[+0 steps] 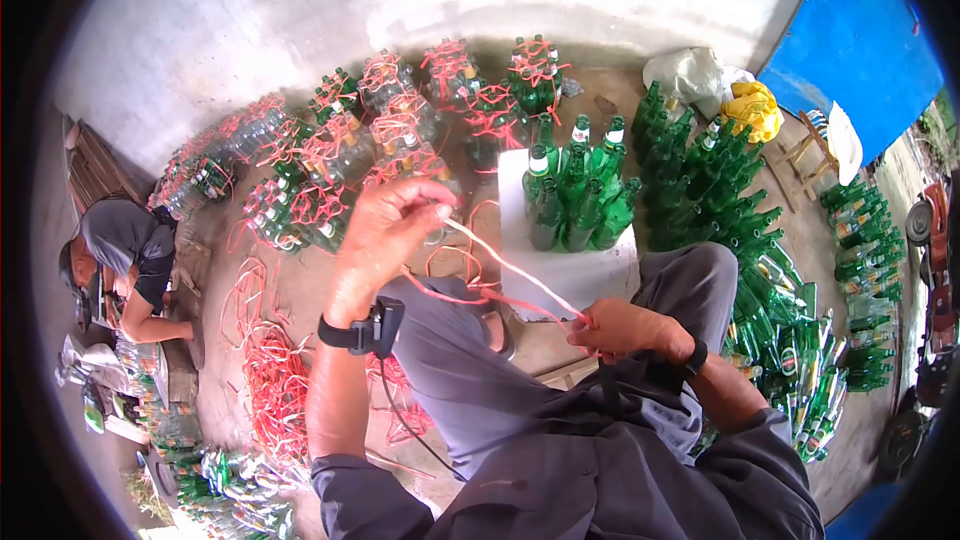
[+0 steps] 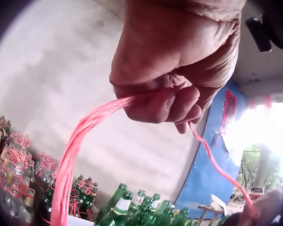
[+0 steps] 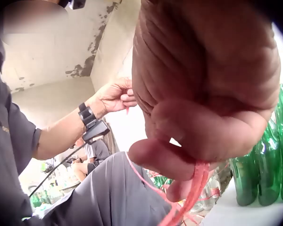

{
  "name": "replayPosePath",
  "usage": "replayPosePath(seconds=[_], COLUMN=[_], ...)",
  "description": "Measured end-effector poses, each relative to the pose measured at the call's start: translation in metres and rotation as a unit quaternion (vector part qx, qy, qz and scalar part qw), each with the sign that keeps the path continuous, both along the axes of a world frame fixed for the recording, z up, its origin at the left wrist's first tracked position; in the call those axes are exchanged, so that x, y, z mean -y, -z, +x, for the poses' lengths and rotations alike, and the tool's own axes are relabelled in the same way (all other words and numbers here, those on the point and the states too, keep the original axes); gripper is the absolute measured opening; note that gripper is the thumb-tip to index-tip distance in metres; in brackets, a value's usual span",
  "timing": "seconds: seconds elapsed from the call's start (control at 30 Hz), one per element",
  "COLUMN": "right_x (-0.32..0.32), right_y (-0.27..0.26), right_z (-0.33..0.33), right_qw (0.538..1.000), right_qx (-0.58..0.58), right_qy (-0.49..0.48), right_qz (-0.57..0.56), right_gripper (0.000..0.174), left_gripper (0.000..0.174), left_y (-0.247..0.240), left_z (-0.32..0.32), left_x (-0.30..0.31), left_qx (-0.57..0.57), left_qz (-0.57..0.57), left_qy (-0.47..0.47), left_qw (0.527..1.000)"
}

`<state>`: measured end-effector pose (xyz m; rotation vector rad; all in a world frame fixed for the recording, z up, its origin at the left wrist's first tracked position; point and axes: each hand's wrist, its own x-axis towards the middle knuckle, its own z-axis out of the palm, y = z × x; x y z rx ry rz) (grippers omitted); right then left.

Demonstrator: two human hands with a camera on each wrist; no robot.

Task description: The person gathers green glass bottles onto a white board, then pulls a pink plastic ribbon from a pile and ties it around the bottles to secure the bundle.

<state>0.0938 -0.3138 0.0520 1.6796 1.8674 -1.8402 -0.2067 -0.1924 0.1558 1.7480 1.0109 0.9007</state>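
Observation:
A length of pink plastic twine [image 1: 520,275] stretches between my two hands above my lap. My left hand [image 1: 395,230], raised at the upper end, grips the twine with curled fingers; in the left wrist view a thick bundle of strands [image 2: 70,150] hangs from one side of the fist and a thinner twisted strand leaves the other. Lower down, my right hand [image 1: 630,330] pinches the other end, and strands trail below its fingers in the right wrist view. Just beyond my hands, a cluster of green glass bottles [image 1: 580,185] stands upright on a white board [image 1: 600,275].
Bottle bundles tied with pink twine [image 1: 330,150] stand along the wall to the left. Loose green bottles [image 1: 710,180] crowd the right side. A heap of pink twine [image 1: 275,370] lies on the floor at left. Another person [image 1: 125,250] sits bent over at far left.

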Motion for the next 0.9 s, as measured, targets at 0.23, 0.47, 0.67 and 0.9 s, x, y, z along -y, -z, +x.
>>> replayPosePath(seconds=[0.23,0.47,0.67,0.9], right_x=[0.002,0.004,-0.009,-0.013], right_y=[0.028,0.025,-0.039,-0.021], right_z=[0.005,0.005,-0.026,-0.019], right_qw=[0.967,0.948,0.905,0.928], right_qx=[0.083,0.073,-0.139,-0.308], right_qy=[-0.042,-0.097,0.096,0.137], right_qz=[0.237,0.294,0.39,0.161], right_gripper=[0.039,0.04,0.055,0.033], left_gripper=[0.019,0.024,0.021,0.02], left_y=[-0.034,-0.022,0.022,0.048], left_z=[-0.023,-0.006,0.039,0.061], left_x=[0.003,0.013,0.022,0.013], left_qx=[0.13,0.049,0.013,-0.062], left_qz=[-0.033,-0.008,-0.068,-0.033], left_qy=[-0.044,0.004,0.137,0.149], left_qw=[0.99,0.999,0.988,0.986])
